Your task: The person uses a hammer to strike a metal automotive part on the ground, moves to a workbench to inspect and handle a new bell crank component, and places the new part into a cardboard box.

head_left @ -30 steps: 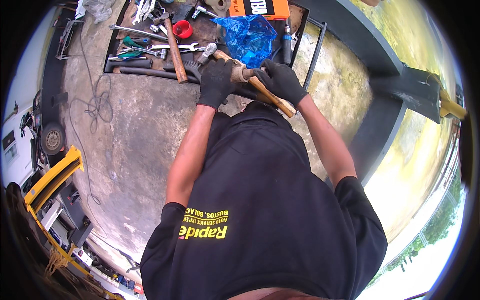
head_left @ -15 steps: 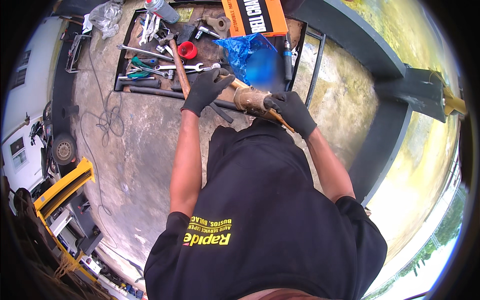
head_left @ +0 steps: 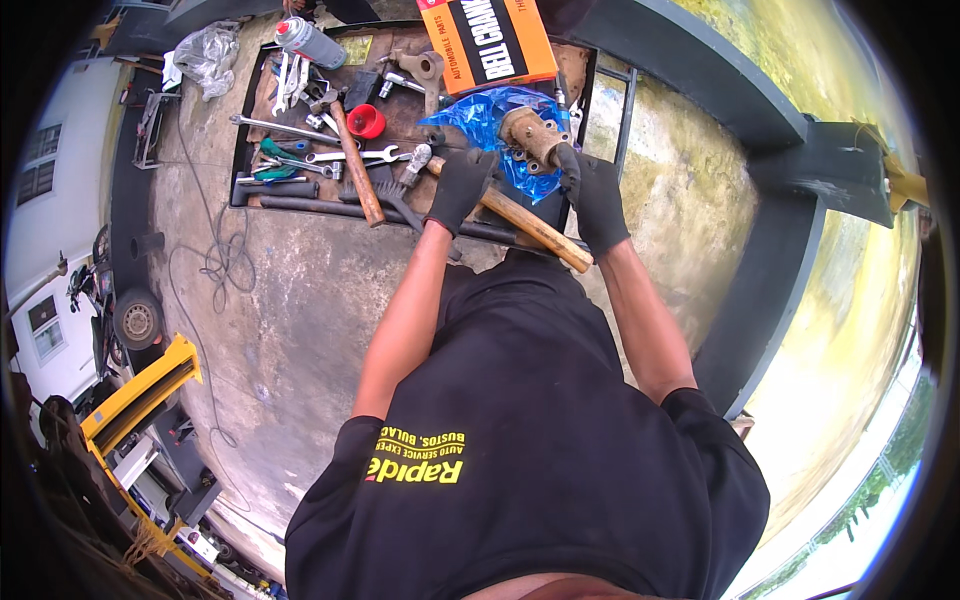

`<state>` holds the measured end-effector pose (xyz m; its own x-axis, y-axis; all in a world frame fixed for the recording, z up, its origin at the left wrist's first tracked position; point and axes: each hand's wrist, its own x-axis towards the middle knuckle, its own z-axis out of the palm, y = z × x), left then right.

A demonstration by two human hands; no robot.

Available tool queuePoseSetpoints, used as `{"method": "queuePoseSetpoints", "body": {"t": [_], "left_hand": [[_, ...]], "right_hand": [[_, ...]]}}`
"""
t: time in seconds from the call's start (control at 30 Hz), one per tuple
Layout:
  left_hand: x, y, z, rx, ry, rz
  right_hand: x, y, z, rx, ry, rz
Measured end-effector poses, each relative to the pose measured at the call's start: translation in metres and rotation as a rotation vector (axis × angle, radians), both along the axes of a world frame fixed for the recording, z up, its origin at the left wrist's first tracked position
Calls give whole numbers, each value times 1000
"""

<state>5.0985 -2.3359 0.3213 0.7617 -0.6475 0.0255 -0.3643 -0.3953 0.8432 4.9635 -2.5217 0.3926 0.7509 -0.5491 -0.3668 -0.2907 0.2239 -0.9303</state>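
Observation:
My left hand (head_left: 463, 190), in a black glove, is closed around the wooden handle of a hammer (head_left: 535, 230). The hammer's shiny head (head_left: 413, 165) shows left of the fingers, and the handle slants down to the right past the tray's near edge. My gloved right hand (head_left: 597, 200) grips one end of a rusty, hollow metal part with a flange (head_left: 530, 135). That part is tilted above crumpled blue plastic (head_left: 475, 113). Its far end points away from me. The fingertips of my right hand are partly hidden behind the part.
A dark-rimmed tray (head_left: 238, 150) holds wrenches (head_left: 365, 156), another hammer (head_left: 357, 170), a red cup (head_left: 366, 121), a spray can (head_left: 312, 44), another metal part (head_left: 420, 70) and an orange box (head_left: 490, 45). A cable (head_left: 225, 250) lies on the floor. A dark post base stands right.
My right hand has lifted the rusty part forward, off the hammer handle it overlapped. My left hand has shifted right along the handle, showing more of the hammer's head. The view has tilted slightly.

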Motion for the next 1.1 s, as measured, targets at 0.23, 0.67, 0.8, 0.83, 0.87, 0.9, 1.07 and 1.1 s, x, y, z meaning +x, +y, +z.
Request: {"method": "queuePoseSetpoints", "body": {"t": [0.23, 0.67, 0.8, 0.83, 0.87, 0.9, 1.07, 1.1], "left_hand": [[-33, 20, 9, -105, 451, -1], [-14, 87, 15, 63, 477, 126], [-23, 62, 36, -91, 773, 347], [-24, 58, 39, -146, 766, 359], [-24, 55, 42, -200, 759, 371], [-23, 52, 46, -166, 742, 340], [-22, 39, 47, 3, 417, 102], [-23, 35, 44, -21, 286, 65]], "right_hand": [[20, 32, -5, 269, 68, 47], [28, 32, -36, 224, -48, 450], [6, -2, -68, -121, 114, 743], [7, -2, -75, -154, 161, 687], [5, -3, -80, -218, 143, 710], [2, -4, -86, -282, 126, 732], [0, 7, -69, -198, 17, 630], [0, 13, -71, -298, -51, 574]]}}
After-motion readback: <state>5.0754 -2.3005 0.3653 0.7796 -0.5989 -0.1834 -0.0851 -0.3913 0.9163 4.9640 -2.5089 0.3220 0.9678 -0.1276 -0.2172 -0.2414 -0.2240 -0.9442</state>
